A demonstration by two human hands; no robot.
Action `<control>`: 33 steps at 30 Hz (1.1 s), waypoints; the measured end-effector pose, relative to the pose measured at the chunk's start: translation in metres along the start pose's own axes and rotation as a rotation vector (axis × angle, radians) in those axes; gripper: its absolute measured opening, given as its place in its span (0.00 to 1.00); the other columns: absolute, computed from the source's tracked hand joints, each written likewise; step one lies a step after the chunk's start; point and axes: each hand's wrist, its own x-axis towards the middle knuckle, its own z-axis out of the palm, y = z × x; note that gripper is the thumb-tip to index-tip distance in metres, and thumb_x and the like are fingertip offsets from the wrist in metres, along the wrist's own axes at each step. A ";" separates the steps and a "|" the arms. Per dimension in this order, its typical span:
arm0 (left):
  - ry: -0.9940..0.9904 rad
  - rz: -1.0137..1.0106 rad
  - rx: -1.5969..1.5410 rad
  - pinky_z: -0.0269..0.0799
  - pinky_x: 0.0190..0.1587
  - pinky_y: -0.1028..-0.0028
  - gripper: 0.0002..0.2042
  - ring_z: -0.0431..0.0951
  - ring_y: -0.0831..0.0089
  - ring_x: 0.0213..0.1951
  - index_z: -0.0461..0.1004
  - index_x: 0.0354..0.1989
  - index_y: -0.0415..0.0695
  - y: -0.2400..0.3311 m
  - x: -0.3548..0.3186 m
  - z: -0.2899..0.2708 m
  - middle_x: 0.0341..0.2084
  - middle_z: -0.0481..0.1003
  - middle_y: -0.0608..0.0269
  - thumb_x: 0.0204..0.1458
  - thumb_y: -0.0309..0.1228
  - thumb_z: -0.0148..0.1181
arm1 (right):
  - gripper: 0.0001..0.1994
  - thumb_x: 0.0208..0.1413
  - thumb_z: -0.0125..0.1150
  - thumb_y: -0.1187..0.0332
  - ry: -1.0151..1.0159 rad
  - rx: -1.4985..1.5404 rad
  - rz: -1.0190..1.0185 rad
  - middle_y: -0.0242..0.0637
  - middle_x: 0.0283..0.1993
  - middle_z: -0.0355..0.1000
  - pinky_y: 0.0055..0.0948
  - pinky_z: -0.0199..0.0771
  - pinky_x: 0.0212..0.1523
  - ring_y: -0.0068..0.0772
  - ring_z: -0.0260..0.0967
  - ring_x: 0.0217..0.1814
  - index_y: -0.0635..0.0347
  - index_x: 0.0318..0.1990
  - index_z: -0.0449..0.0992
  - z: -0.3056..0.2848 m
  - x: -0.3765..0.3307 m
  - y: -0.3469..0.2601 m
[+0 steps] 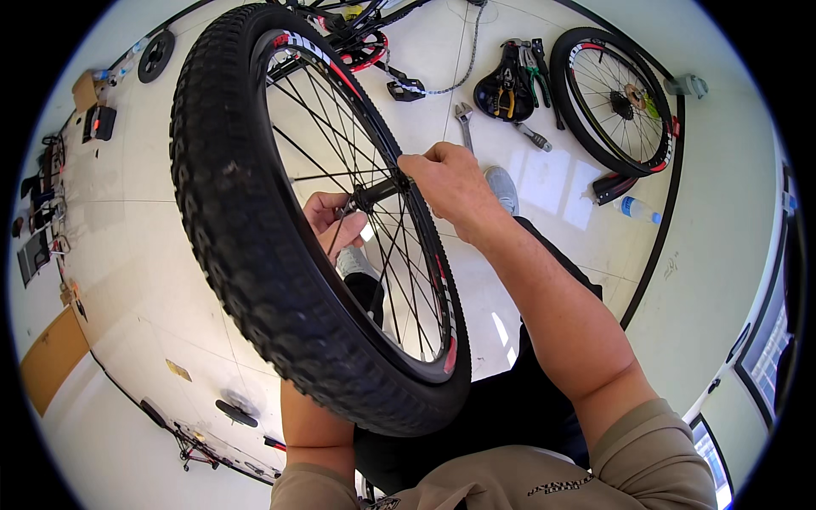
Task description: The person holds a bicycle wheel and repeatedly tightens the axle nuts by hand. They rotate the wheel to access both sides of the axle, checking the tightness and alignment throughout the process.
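While we looked down past our knees, the pale tiled floor [136,255] spread out on all sides, glossy and marked with thin grout lines, with a dark baseboard curving along its right edge. A big knobby-tyred bicycle wheel [255,255] stood upright in front of us, held at its hub [374,194]. Our left hand [333,223] was curled behind the spokes at the near end of the axle, fingers closed around it; our right hand [449,183] was pinched shut on the hub's other end — what lay between those fingertips we could not tell.

Further off lay a second wheel [616,98] flat on the floor, with a black saddle [503,85], a wrench [464,119] and a chain [463,59] near it, well apart from us. A water bottle [637,209] lay by the baseboard. Small clutter lined the left wall — the broad stretch of floor left of the tyre stayed open.
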 end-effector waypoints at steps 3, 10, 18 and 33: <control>0.064 0.017 0.046 0.72 0.36 0.73 0.12 0.70 0.79 0.28 0.69 0.40 0.41 0.001 -0.003 0.006 0.30 0.74 0.64 0.58 0.33 0.65 | 0.20 0.50 0.58 0.58 -0.001 0.002 0.005 0.52 0.32 0.75 0.38 0.73 0.40 0.42 0.74 0.37 0.73 0.36 0.75 0.000 -0.004 -0.004; 0.217 0.055 0.020 0.67 0.24 0.78 0.16 0.68 0.80 0.19 0.71 0.26 0.42 -0.007 0.003 0.009 0.19 0.72 0.64 0.57 0.39 0.69 | 0.19 0.51 0.57 0.60 -0.005 -0.028 -0.038 0.54 0.34 0.76 0.38 0.74 0.42 0.46 0.75 0.38 0.73 0.36 0.76 0.005 -0.004 -0.005; 0.438 0.021 0.029 0.61 0.18 0.74 0.22 0.66 0.77 0.14 0.67 0.19 0.44 -0.017 0.013 0.018 0.15 0.69 0.65 0.55 0.44 0.70 | 0.14 0.54 0.56 0.68 -0.016 -0.020 -0.068 0.54 0.36 0.76 0.38 0.73 0.43 0.45 0.74 0.38 0.73 0.41 0.77 0.007 0.007 0.012; 0.505 -0.155 0.147 0.58 0.15 0.72 0.23 0.63 0.77 0.12 0.65 0.13 0.40 0.006 0.008 0.020 0.10 0.67 0.64 0.58 0.38 0.61 | 0.12 0.56 0.59 0.67 -0.093 0.037 -0.006 0.36 0.26 0.69 0.31 0.66 0.24 0.27 0.64 0.25 0.71 0.39 0.76 0.010 -0.016 -0.006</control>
